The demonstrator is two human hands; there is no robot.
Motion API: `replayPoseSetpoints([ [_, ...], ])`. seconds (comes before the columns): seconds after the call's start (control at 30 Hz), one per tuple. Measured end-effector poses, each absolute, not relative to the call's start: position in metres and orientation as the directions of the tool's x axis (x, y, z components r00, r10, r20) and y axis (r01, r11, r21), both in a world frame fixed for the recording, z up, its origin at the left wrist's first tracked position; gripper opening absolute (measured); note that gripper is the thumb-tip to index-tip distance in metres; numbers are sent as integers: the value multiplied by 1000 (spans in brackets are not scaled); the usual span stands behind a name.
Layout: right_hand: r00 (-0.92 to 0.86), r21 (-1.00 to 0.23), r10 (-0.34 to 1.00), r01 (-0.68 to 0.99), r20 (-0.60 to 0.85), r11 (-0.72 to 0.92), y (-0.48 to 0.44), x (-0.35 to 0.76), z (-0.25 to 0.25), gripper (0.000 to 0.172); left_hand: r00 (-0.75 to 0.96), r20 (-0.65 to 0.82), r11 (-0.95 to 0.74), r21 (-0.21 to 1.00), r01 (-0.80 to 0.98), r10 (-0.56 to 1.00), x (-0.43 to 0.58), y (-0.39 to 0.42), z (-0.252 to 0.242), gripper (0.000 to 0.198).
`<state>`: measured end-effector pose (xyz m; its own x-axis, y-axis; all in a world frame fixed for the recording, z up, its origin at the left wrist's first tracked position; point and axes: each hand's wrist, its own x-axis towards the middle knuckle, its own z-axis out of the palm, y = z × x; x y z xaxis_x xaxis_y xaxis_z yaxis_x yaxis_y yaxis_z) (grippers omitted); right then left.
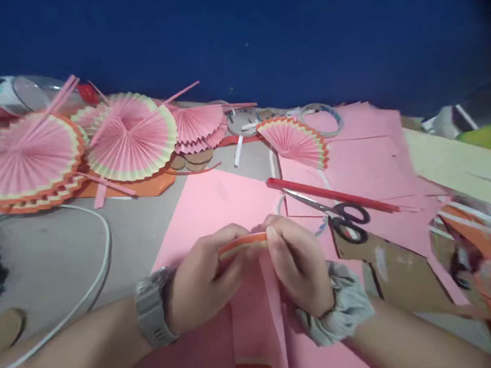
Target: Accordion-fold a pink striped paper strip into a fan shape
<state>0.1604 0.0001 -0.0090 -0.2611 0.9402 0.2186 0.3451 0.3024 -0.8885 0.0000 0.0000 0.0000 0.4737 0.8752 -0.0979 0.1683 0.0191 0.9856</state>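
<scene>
My left hand (pixel 212 270) and my right hand (pixel 297 259) meet near the middle, both closed on a pink paper sheet (pixel 255 323). Its upper edge, banded orange and cream, is folded between my fingers and thumbs. The rest of this sheet hangs down toward me, and another orange and cream band shows at its lower end. Beneath it lies a larger pink sheet (pixel 213 197). Just beyond my right hand, scissors (pixel 333 208) with black handles lie beside a red stick-like strip (pixel 334 193).
Pleated pink paper fans (pixel 128 136) stand across the back left, near a plastic bottle (pixel 33 92). A half-open fan (pixel 297 141) and a tape roll (pixel 323 119) lie at the back. A white cable (pixel 106 238) curves at left. Cardboard (pixel 403 268) and paper scraps are at right.
</scene>
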Motion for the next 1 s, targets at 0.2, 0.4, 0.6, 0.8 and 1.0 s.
replayPoseSetpoints([
  [0.2, -245, -891, 950, 362, 191, 273, -1, 160, -8, 27, 467, -94, 9, 983, 182, 879, 2, 1, 1, 10],
  [0.4, -227, -893, 960, 378, 164, 242, -1, 159, -9, 26, 469, -125, 33, 979, 200, 874, 2, 1, -1, 10],
  [0.6, -227, -889, 965, 404, 131, 216, 1, 160, -11, 25, 460, -99, -5, 976, 219, 882, 0, 5, -2, 11],
  [0.8, -226, -886, 970, 426, 90, 181, 5, 159, -11, 27, 463, -106, -17, 967, 253, 880, -1, 8, -2, 10],
  [1.0, -243, -918, 966, 358, 88, 173, 2, 162, -13, 27, 479, -94, -16, 976, 219, 873, -1, 7, -1, 12],
])
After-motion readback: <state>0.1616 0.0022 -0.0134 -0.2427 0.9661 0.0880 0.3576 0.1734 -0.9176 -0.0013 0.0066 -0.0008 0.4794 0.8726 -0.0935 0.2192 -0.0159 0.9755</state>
